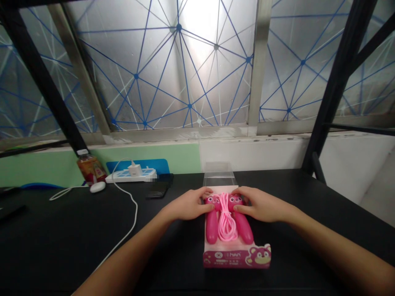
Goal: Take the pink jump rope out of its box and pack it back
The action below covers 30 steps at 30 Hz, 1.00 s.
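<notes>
A pink skipping rope (pixel 226 220) with two bear-headed handles lies in an open pink cardboard box (pixel 236 257) on the black table (pixel 61 238). My left hand (pixel 189 204) rests on the box's left side, fingers pinched at the top of the left handle (pixel 212 222). My right hand (pixel 262 204) mirrors it on the right, fingers closed on the head of the right handle (pixel 243 224). The coiled pink cord lies between the handles. A clear plastic lid (pixel 219 174) sits just behind the box.
At the back left stand a drink bottle (pixel 90 168), a white mouse (pixel 98 187), a power strip with charger (pixel 131 173) and a white cable (pixel 129 222) trailing forward. A dark phone (pixel 158 190) lies near them. Black frame posts rise left and right.
</notes>
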Each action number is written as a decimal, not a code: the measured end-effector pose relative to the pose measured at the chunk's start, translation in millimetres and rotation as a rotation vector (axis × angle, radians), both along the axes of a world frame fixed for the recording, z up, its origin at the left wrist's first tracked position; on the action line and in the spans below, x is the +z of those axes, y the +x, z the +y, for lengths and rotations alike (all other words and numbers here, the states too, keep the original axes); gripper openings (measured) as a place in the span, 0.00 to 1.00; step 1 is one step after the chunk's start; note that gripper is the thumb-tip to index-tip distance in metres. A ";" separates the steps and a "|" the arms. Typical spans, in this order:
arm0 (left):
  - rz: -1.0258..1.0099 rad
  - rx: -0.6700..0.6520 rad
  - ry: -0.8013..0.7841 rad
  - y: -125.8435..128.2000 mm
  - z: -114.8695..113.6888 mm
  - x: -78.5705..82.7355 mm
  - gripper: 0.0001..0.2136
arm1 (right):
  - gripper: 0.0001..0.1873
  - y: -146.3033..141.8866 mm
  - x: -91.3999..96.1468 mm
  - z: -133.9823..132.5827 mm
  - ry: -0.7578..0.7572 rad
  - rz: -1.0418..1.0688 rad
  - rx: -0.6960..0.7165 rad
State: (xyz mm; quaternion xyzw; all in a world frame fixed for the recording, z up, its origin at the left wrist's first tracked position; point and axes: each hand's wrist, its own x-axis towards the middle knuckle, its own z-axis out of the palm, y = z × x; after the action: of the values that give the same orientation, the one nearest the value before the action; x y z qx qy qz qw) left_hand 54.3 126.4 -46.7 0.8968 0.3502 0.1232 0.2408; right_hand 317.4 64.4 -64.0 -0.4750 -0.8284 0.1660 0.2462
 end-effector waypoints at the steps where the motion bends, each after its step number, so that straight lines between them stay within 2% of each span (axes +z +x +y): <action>1: -0.024 -0.004 -0.025 0.7 1.0 -1.5 0.17 | 0.18 0.3 -0.7 0.5 0.006 0.006 0.018; 8: -0.137 -0.019 -0.067 1.3 5.9 -7.4 0.14 | 0.16 5.3 -6.2 2.9 -0.062 0.073 0.014; 13: -0.107 -0.024 -0.043 0.9 6.6 -7.8 0.14 | 0.15 5.9 -10.8 4.7 0.014 0.073 0.021; 20: -0.048 -0.030 0.045 1.5 3.8 -8.9 0.15 | 0.16 4.1 -9.4 3.7 0.057 -0.023 0.015; 26: -0.024 -0.057 0.024 -0.9 3.6 -4.5 0.16 | 0.17 -0.1 -8.0 -0.3 0.066 -0.089 -0.004; 30: -0.022 -0.029 0.011 0.6 3.8 -3.7 0.15 | 0.18 -7.5 -2.5 -6.6 0.143 -0.257 -0.099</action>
State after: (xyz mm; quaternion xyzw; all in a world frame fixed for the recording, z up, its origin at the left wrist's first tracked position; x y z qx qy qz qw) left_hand 54.9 130.2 -50.4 0.9016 0.3339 0.1317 0.2415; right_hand 309.9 57.8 -66.5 -0.5139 -0.8383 0.0320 0.1791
